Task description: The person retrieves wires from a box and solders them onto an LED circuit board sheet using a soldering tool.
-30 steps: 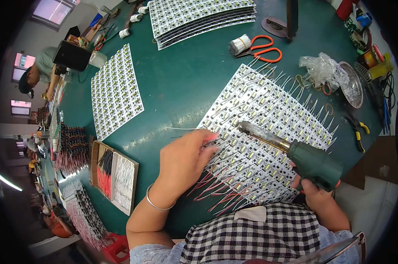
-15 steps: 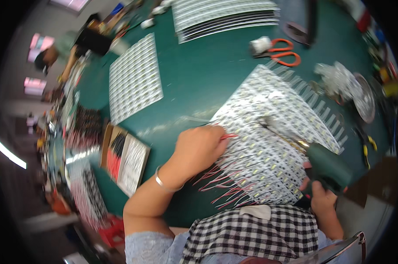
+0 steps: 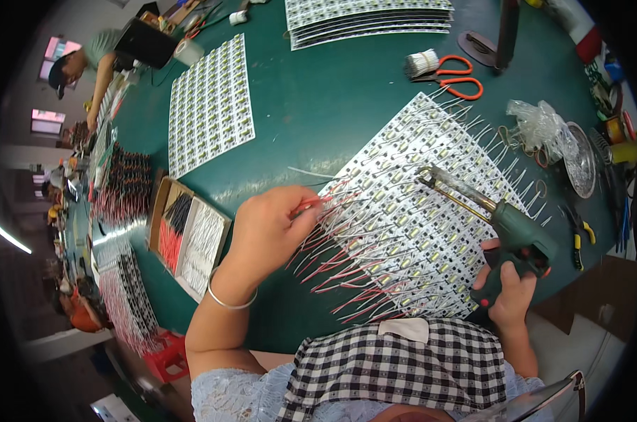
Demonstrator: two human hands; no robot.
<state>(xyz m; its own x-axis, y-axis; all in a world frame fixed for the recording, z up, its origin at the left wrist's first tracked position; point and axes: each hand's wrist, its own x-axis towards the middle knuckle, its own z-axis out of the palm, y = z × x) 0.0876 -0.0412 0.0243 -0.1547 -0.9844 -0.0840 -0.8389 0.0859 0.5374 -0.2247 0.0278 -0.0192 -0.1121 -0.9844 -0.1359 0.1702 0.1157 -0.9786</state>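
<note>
Pinching thin red wire [image 3: 321, 202], left hand [image 3: 270, 228]; right hand [image 3: 510, 292] wrapped round green pistol-shaped tool [image 3: 521, 228] over flat, wire-fringed board [image 3: 411, 204].

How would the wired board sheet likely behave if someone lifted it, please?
The board sheet is probably fairly stiff, as it lies flat. Its thin wires would likely flop and might snag, since many bend past its edges.

The left grip [image 3: 268, 226] pinches, back upward; the right grip [image 3: 513, 295] curls tightly.
</note>
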